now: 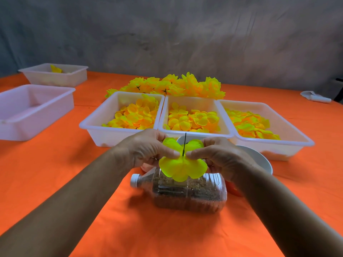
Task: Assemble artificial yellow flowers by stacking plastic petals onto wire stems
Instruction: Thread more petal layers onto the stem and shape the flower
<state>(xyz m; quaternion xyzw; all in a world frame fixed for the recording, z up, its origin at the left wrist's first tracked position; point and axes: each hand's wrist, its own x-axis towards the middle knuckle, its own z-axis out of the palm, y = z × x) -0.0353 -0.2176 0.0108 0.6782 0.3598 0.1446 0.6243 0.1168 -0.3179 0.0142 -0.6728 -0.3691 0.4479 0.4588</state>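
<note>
Left hand (148,147) and right hand (219,154) pinch a yellow petal layer (182,168) threaded on a wire stem (184,145), above a bottle (189,190) on the near bench (92,182); sliding both sides evenly should keep it from tearing.

The tablecloth (55,173) was orange, the trays (104,134) white, the petals (182,168) bright yellow, the wall (185,34) mottled grey.

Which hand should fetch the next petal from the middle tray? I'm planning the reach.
Probably the right hand: the middle tray lies just beyond it. Both hands pinch the petal piece at the wire stem; the left hand could hold alone.
</note>
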